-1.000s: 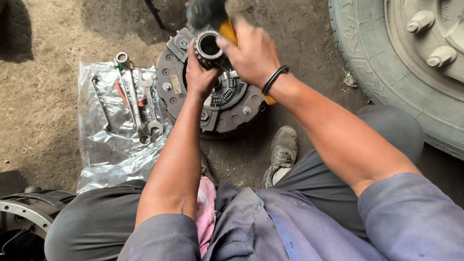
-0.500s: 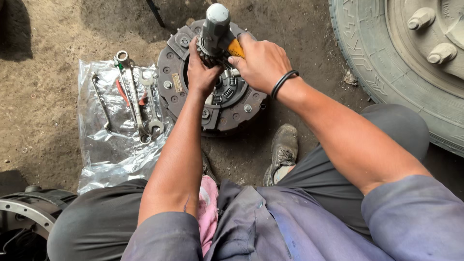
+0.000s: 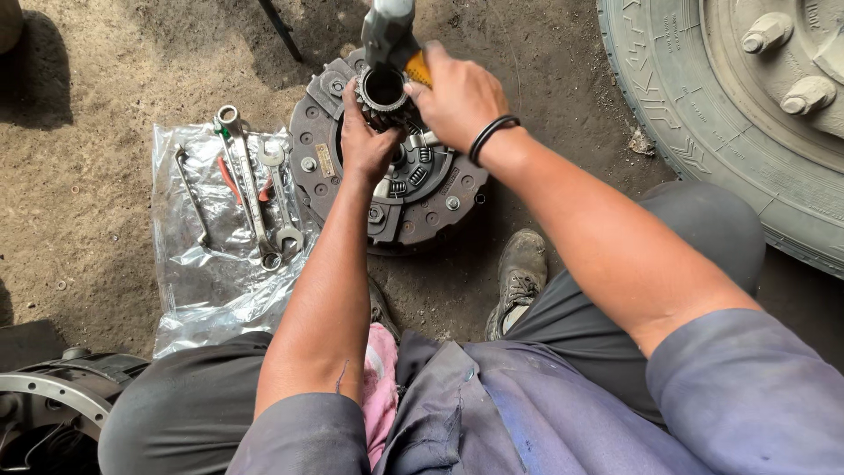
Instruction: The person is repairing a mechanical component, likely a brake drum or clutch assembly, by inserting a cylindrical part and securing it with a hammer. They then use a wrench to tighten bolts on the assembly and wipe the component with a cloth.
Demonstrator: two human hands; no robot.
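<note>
Your left hand (image 3: 365, 145) closes around the dark toothed steel gear sleeve (image 3: 384, 91), keeping it upright on the round grey clutch pressure plate (image 3: 413, 189) on the dirt ahead. Your right hand (image 3: 457, 92) grips the yellow-handled hammer (image 3: 393, 35) above it. The steel spanners (image 3: 255, 189) lie on clear plastic sheet (image 3: 211, 273) at left, near.

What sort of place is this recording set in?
Probably an outdoor vehicle repair yard: bare dirt ground, a large truck tyre, spanners laid on plastic, and a clutch plate being worked on.

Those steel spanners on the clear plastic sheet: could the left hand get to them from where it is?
Probably yes: the steel spanners lie uncovered just beside the left hand, though it grips a toothed metal sleeve.
</note>
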